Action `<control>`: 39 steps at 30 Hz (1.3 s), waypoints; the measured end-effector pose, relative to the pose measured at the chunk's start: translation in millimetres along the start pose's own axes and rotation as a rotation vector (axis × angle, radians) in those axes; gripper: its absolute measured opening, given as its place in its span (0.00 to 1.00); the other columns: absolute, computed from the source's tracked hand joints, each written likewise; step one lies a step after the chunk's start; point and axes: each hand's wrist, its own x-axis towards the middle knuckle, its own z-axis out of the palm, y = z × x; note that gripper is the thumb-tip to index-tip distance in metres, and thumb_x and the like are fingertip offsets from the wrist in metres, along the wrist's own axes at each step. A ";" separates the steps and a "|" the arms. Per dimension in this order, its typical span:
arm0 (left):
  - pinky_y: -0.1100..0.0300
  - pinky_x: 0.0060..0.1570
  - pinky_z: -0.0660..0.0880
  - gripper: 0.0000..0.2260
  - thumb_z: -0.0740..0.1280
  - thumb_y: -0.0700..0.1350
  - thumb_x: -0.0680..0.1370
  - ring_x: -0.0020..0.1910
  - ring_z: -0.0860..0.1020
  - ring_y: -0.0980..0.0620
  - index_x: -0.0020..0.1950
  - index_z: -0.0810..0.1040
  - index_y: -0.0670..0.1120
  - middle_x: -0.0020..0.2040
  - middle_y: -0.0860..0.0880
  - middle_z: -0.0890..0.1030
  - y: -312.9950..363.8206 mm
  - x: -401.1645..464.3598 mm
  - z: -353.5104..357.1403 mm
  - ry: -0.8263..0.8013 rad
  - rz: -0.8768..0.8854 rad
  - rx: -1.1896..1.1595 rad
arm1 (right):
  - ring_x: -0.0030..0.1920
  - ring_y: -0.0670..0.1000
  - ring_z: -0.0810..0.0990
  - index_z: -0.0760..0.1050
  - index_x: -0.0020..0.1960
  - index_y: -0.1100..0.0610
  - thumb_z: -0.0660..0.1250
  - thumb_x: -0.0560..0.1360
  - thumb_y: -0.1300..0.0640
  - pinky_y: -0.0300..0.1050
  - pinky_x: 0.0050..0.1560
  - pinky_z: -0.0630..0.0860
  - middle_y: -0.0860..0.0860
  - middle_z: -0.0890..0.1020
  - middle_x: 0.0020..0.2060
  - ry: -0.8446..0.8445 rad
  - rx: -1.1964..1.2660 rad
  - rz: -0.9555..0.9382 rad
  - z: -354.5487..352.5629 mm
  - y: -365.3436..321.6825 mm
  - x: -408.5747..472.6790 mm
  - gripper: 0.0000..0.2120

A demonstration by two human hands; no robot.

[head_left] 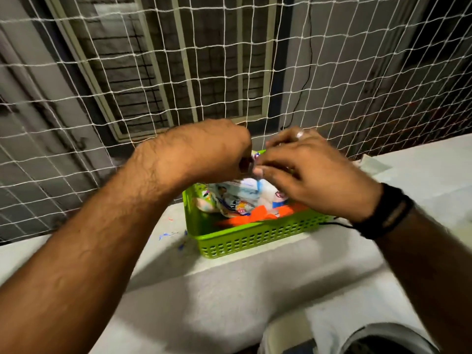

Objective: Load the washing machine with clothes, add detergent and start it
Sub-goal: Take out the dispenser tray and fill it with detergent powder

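**Both hands on a detergent packet above the green basket**

Both hands meet over a green basket (258, 237) that sits on a white ledge (217, 290), close to the netting (178, 72) behind it. Left hand (201, 149) is curled, its fingers pinching the top edge of a white printed detergent packet (240, 192) at the point where the 2 hands come together. Right hand (314, 172) comes in from the other side, thumb and fingers also pinching that same top edge; a ring shows on 1 finger and a dark band (385, 213) wraps the wrist. The packet's lower part is inside the basket, beside some orange sachets (258, 215). Motion blur hides the exact finger contact, and I cannot tell if the packet is torn. A washing machine rim (383, 335) shows at the bottom right corner, well apart from the basket. Small blue scraps (166, 235) lie on the ledge just left of the basket.
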 end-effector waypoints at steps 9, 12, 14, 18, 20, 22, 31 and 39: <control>0.59 0.34 0.66 0.10 0.67 0.47 0.77 0.39 0.75 0.50 0.56 0.82 0.50 0.37 0.52 0.78 -3.1 -5.4 4.8 -0.057 -0.008 0.055 | 0.50 0.58 0.80 0.79 0.42 0.53 0.58 0.78 0.47 0.53 0.52 0.74 0.52 0.82 0.42 -0.129 -0.075 0.021 22.8 -7.5 17.4 0.15; 0.59 0.38 0.68 0.11 0.67 0.46 0.77 0.40 0.74 0.51 0.59 0.81 0.51 0.40 0.52 0.77 -5.4 -4.8 9.3 -0.039 -0.008 0.025 | 0.43 0.55 0.79 0.68 0.33 0.45 0.61 0.78 0.49 0.49 0.47 0.72 0.47 0.76 0.35 -0.130 0.061 0.057 20.1 -4.0 15.2 0.14; 0.59 0.38 0.68 0.11 0.67 0.45 0.78 0.40 0.74 0.51 0.59 0.81 0.52 0.35 0.54 0.73 -6.7 -3.4 11.3 -0.033 -0.007 0.021 | 0.41 0.57 0.78 0.65 0.32 0.47 0.62 0.78 0.50 0.50 0.44 0.72 0.51 0.78 0.35 -0.104 0.064 0.114 22.7 -4.9 16.9 0.16; 0.60 0.36 0.67 0.11 0.69 0.46 0.76 0.40 0.74 0.51 0.58 0.81 0.52 0.36 0.54 0.73 -5.2 -2.8 10.2 -0.043 -0.012 0.030 | 0.37 0.56 0.77 0.68 0.32 0.52 0.64 0.78 0.54 0.50 0.41 0.72 0.54 0.81 0.33 -0.074 0.106 0.237 28.0 -11.4 17.0 0.17; 0.60 0.36 0.66 0.10 0.67 0.49 0.77 0.40 0.75 0.50 0.58 0.82 0.51 0.39 0.52 0.78 -4.4 -4.3 9.3 -0.049 -0.001 0.021 | 0.29 0.46 0.77 0.72 0.32 0.51 0.65 0.78 0.54 0.44 0.37 0.74 0.47 0.78 0.26 -0.094 0.280 0.339 26.3 -8.8 15.0 0.15; 0.60 0.37 0.67 0.11 0.66 0.51 0.78 0.42 0.76 0.50 0.58 0.82 0.52 0.44 0.50 0.81 -4.4 -5.4 8.4 -0.051 0.002 0.011 | 0.26 0.40 0.74 0.76 0.33 0.51 0.67 0.78 0.52 0.34 0.30 0.67 0.41 0.75 0.21 -0.098 0.355 0.399 24.7 -6.3 14.0 0.14; 0.58 0.43 0.76 0.10 0.68 0.46 0.77 0.43 0.80 0.52 0.58 0.82 0.53 0.40 0.52 0.82 -2.3 -3.9 7.0 -0.078 -0.027 -0.007 | 0.30 0.47 0.77 0.79 0.39 0.57 0.65 0.78 0.54 0.44 0.36 0.72 0.50 0.80 0.27 -0.121 0.338 0.418 28.4 -11.7 16.1 0.12; 0.61 0.44 0.68 0.12 0.65 0.46 0.79 0.47 0.75 0.53 0.60 0.81 0.55 0.52 0.53 0.82 0.2 -3.9 -2.6 -0.035 -0.024 -0.009 | 0.34 0.59 0.79 0.83 0.42 0.59 0.67 0.72 0.49 0.58 0.40 0.74 0.55 0.85 0.35 0.045 0.735 0.594 28.6 4.0 10.3 0.13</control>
